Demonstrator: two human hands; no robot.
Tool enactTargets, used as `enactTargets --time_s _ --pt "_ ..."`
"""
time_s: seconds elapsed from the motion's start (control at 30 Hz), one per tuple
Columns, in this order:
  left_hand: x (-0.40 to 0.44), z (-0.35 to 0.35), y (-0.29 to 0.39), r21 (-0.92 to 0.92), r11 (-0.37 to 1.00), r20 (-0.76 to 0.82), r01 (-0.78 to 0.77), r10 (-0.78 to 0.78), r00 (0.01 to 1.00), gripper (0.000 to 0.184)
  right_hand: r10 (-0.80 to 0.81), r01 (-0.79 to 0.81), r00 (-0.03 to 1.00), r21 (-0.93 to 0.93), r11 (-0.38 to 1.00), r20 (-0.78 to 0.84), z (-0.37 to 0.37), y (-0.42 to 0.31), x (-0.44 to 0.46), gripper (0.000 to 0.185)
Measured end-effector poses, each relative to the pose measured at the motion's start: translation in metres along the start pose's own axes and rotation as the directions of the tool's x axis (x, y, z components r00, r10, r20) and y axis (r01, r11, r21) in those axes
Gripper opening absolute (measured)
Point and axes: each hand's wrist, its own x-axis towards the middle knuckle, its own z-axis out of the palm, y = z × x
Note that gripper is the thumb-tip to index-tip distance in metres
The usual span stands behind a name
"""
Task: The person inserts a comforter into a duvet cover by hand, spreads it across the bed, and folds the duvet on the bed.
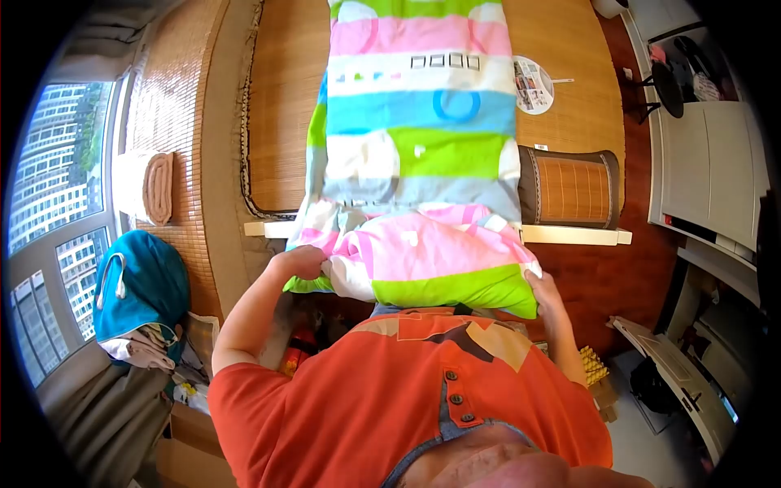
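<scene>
A long quilt (455,154) with pink, white, blue and green bands lies lengthwise over the bed mat (281,106). Its near end hangs over the bed's edge, bunched up in front of my body. My left hand (306,262) grips the left corner of this end, fingers wrapped into the cloth. At the right corner, my right hand (543,291) is closed on the quilt's edge. Between the hands the pink and green cloth sags in folds. A round paper fan (534,85) and a brown woven pillow (569,189) lie right of the quilt.
The pale bed rail (576,235) crosses in front of me. On the left, a rolled towel (159,189) rests on the window ledge, with a teal bag (140,285) below it. White cabinets (706,175) stand at the right; a cardboard box (191,447) is at lower left.
</scene>
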Motion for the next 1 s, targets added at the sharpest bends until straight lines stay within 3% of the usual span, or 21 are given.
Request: enactTargets --time_s 0.13,0.17,0.2,0.23,0.27,0.3,0.33,0.37,0.4,0.47,0.5,0.53,0.6,0.63,0.7,0.77,0.83,0.87,0.9,0.97,1.0 --pt "0.026 -0.042 -0.038 -0.012 0.996 0.021 -0.083 0.084 0.996 0.021 -0.163 0.171 0.979 -0.06 0.983 0.121 -0.01 -0.078 0.044 0.046" --pt "0.066 -0.042 -0.086 -0.014 0.994 -0.038 -0.111 0.111 0.993 0.022 -0.265 0.262 0.964 -0.205 0.943 0.015 -0.009 -0.095 0.074 0.05" --pt "0.067 -0.083 -0.076 0.17 0.985 -0.095 -0.001 0.017 0.995 0.022 -0.261 0.241 0.959 -0.161 0.957 -0.112 0.015 -0.132 0.072 0.055" --pt "0.059 -0.103 -0.069 -0.157 0.986 -0.58 0.055 -0.137 0.803 0.03 -0.353 0.308 0.892 -0.192 0.932 -0.281 0.013 -0.132 0.114 0.057" --pt "0.069 -0.12 -0.066 -0.27 0.888 -0.709 0.372 -0.445 0.547 0.043 -0.416 0.407 0.842 -0.103 0.908 -0.342 0.025 -0.145 0.127 0.057" --pt "0.079 -0.126 -0.079 -0.27 0.912 -0.866 0.309 -0.37 0.336 0.049 -0.412 0.403 0.842 -0.101 0.909 -0.348 0.022 -0.145 0.148 0.057" --pt "0.087 -0.126 -0.09 -0.253 0.936 -0.954 0.245 -0.283 0.096 0.056 -0.643 0.454 0.667 -0.479 0.751 -0.377 0.013 -0.134 0.173 0.056" --pt "0.091 -0.122 -0.085 -0.252 0.937 -0.953 0.244 -0.283 0.105 0.056 -0.834 0.383 0.473 -0.787 0.484 -0.283 0.012 -0.128 0.182 0.056" --pt "0.092 -0.112 -0.079 -0.366 0.913 -0.915 0.178 -0.388 0.107 0.059 -0.831 0.379 0.48 -0.788 0.485 -0.281 0.01 -0.115 0.185 0.056" --pt "0.096 -0.079 -0.082 -0.522 0.836 -0.824 0.169 -0.546 0.154 0.069 -0.662 0.454 0.745 -0.664 0.594 -0.082 0.018 -0.097 0.171 0.058" --pt "0.105 -0.051 -0.093 -0.518 0.844 -0.832 0.139 -0.535 0.145 0.074 -0.705 0.414 0.7 -0.739 0.532 -0.116 0.014 -0.065 0.188 0.06" --pt "0.118 -0.023 -0.106 -0.57 0.811 -0.799 0.131 -0.584 0.142 0.081 -0.531 0.394 0.847 -0.641 0.658 -0.025 0.014 -0.063 0.178 0.068" --pt "0.135 0.019 -0.13 -0.772 0.628 -0.595 0.097 -0.768 0.237 0.089 -0.52 0.341 0.844 -0.615 0.711 -0.133 0.008 -0.016 0.204 0.078" --pt "0.132 0.023 -0.13 -0.778 0.621 -0.588 0.099 -0.774 0.235 0.089 -0.446 0.268 0.878 -0.593 0.76 -0.175 0.013 -0.017 0.197 0.081" --pt "0.126 0.025 -0.129 -0.874 0.486 -0.457 -0.013 -0.813 0.361 0.09 -0.398 0.244 0.902 -0.566 0.788 -0.165 0.024 -0.023 0.197 0.085" --pt "0.143 0.028 -0.135 -0.867 0.497 -0.459 0.03 -0.821 0.339 0.095 -0.425 0.307 0.899 -0.532 0.789 -0.111 0.038 -0.026 0.207 0.09" --pt "0.161 0.024 -0.143 -0.873 0.487 -0.427 0.025 -0.788 0.443 0.1 -0.384 0.264 0.918 -0.571 0.778 -0.098 0.057 -0.037 0.206 0.096" --pt "0.164 0.013 -0.135 -0.912 0.401 -0.307 0.087 -0.809 0.5 0.102 -0.391 0.272 0.915 -0.555 0.786 -0.105 0.068 -0.039 0.209 0.094" --pt "0.176 0.013 -0.134 -0.915 0.393 -0.299 0.09 -0.811 0.503 0.102 -0.396 0.278 0.911 -0.54 0.795 -0.114 0.076 -0.04 0.212 0.092" --pt "0.208 0.026 -0.14 -0.927 0.374 -0.324 -0.039 -0.744 0.584 0.098 -0.373 0.168 0.901 -0.613 0.772 -0.222 0.083 -0.028 0.236 0.092" --pt "0.241 0.045 -0.153 -0.909 0.402 -0.399 -0.108 -0.765 0.507 0.087 -0.367 0.112 0.888 -0.644 0.757 -0.277 0.086 -0.025 0.241 0.092"
